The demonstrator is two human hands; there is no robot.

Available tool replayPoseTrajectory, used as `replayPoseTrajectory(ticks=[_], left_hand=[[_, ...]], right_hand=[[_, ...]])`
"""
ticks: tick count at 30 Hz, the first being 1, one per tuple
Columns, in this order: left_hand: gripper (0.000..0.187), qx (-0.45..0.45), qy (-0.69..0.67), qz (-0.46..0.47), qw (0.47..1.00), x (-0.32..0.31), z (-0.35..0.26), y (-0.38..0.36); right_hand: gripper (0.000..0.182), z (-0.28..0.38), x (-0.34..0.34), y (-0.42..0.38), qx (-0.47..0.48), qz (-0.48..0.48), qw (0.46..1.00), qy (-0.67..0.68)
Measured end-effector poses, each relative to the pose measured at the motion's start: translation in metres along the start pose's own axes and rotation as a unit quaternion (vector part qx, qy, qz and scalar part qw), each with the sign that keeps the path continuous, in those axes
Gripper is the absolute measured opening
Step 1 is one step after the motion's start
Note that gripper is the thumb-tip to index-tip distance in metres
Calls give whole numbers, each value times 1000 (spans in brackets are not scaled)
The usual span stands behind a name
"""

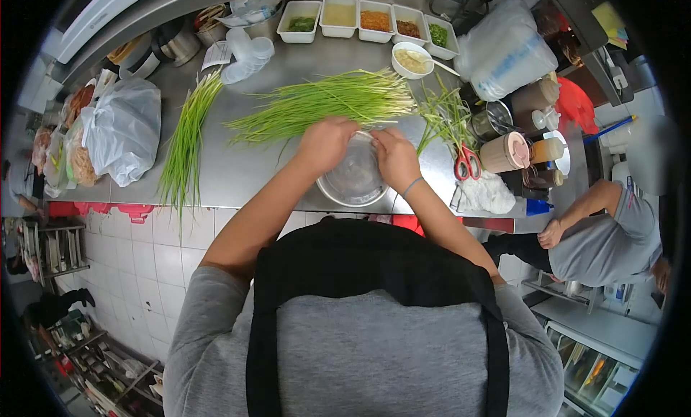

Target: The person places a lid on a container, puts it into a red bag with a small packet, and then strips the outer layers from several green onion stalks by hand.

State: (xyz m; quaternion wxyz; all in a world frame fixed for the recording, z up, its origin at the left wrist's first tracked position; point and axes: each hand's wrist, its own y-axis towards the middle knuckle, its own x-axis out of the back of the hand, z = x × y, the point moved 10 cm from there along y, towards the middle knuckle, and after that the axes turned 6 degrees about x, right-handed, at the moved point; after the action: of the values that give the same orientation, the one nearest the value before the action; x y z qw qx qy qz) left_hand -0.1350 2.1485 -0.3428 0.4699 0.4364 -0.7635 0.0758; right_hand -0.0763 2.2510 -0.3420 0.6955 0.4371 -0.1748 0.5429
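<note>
Over the far rim of a round bowl [354, 176], my left hand [327, 145] and my right hand [397, 158] meet with fingers curled in a pinch. What lies between their fingertips I cannot make out. Right behind them spreads a large pile of green onions [331, 100], its pale root ends pointing right. A smaller bunch of green onions [191, 136] lies to the left, its green tips hanging over the counter edge. Loose green stalks and trimmings [445, 114] are heaped to the right of my right hand. The bowl rests near the front of the steel counter [245, 172].
Several white tubs [338, 17] of chopped ingredients line the back, with a small bowl [412, 60] before them. Red-handled scissors [468, 163], a white cloth [486, 194] and sauce bottles [504, 152] stand right. Plastic bags [124, 129] sit left. Another person [604, 230] is at the right.
</note>
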Motion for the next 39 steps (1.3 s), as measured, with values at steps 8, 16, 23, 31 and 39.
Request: replayPoseTrajectory(ticks=[8,16,23,31,39], left_hand=[[19,156,-85,-41,983,-5,13,-34],[19,66,-54,26,996,-12,-2,-14],[17,14,-185,-20,982,-14,7,-15],[19,-31,-32,-49,998,13,-14,-10],[8,5,-42,-55,998,0,-16,-17]], right_hand=[[14,-19,15,-21,-95,-12,994,49],[15,-10,4,-20,-38,43,998,-5],[19,-20,-3,-24,-42,70,997,-5],[20,15,14,5,60,25,998,-26],[10,4,-1,-6,12,-3,999,33]])
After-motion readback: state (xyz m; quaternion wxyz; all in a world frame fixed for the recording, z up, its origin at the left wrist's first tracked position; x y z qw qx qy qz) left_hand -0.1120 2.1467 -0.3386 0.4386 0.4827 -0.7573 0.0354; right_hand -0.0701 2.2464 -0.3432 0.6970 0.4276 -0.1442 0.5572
